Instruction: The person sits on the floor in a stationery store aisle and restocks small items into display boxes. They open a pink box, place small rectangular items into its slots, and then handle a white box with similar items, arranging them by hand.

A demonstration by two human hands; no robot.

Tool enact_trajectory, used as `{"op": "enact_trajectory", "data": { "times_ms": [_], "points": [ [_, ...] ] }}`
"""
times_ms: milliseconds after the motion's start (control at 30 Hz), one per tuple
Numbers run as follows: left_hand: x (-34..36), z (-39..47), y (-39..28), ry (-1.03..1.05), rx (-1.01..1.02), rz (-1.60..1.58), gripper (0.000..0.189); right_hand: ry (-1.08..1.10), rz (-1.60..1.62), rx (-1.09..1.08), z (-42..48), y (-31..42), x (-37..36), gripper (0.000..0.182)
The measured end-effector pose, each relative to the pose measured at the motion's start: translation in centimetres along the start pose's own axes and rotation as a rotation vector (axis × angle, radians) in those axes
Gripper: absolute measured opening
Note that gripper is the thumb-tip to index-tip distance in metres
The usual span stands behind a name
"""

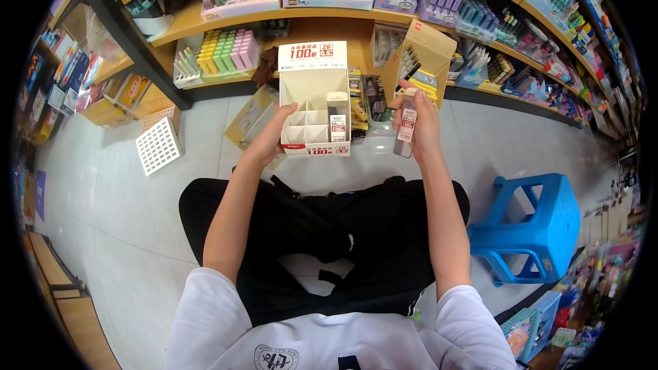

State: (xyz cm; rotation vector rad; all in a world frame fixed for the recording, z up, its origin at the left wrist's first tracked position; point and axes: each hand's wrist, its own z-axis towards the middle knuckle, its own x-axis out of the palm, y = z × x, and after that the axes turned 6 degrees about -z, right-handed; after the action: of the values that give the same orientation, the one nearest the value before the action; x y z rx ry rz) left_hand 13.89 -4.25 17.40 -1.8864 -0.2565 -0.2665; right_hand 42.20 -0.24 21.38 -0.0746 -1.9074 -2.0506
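My left hand (272, 133) grips the left side of a white cardboard display box (313, 82) with red print and small divided compartments. One upright case of pencil leads (337, 121) stands in the right-hand compartments; the left ones show bare dividers. To the right of the box, my right hand (424, 126) holds a clear case of pencil leads (406, 126) with a white and red label. Just behind that hand is an open brown cardboard box (434, 51) with black and yellow items inside.
Wooden shelves (329, 25) with stationery curve ahead. A blue plastic stool (555, 226) lies on its side at right. On the floor at left rests a white perforated tray (159, 146). A cardboard box (252, 113) and a clear bin of items (380, 103) sit before the shelf.
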Motion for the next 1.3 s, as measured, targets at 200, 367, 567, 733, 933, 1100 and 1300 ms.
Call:
{"op": "enact_trajectory", "data": {
  "times_ms": [200, 367, 567, 733, 933, 1100, 1300],
  "points": [
    [1.0, 0.4, 0.7, -0.132, 0.100, 0.263, 0.069, 0.101, -0.310, -0.263, -0.7, -0.3, 1.6, 0.027],
    [0.7, 1.3, 2.2, -0.105, 0.141, 0.280, 0.068, 0.182, -0.248, -0.165, -1.3, -0.3, 2.1, 0.020],
    [0.3, 2.1, 3.2, -0.122, 0.140, 0.379, 0.073, 0.178, -0.616, -0.286, -1.6, -0.1, 2.7, 0.019],
    [0.3, 2.5, 3.7, -0.127, 0.148, 0.396, 0.075, 0.211, -1.051, -0.538, -1.7, -0.8, 3.2, 0.025],
    [0.4, 2.0, 3.1, -0.110, 0.169, 0.392, 0.073, 0.219, -1.253, -0.606, -1.8, -1.4, 4.0, 0.039],
    [0.8, 1.8, 3.0, -0.139, 0.205, 0.425, 0.070, 0.305, -1.308, -0.513, -2.1, -1.6, 3.8, 0.037],
    [0.2, 2.4, 3.1, -0.213, 0.209, 0.377, 0.067, 0.327, -1.142, -0.548, -1.9, -1.2, 3.5, 0.022]
  ]
}}
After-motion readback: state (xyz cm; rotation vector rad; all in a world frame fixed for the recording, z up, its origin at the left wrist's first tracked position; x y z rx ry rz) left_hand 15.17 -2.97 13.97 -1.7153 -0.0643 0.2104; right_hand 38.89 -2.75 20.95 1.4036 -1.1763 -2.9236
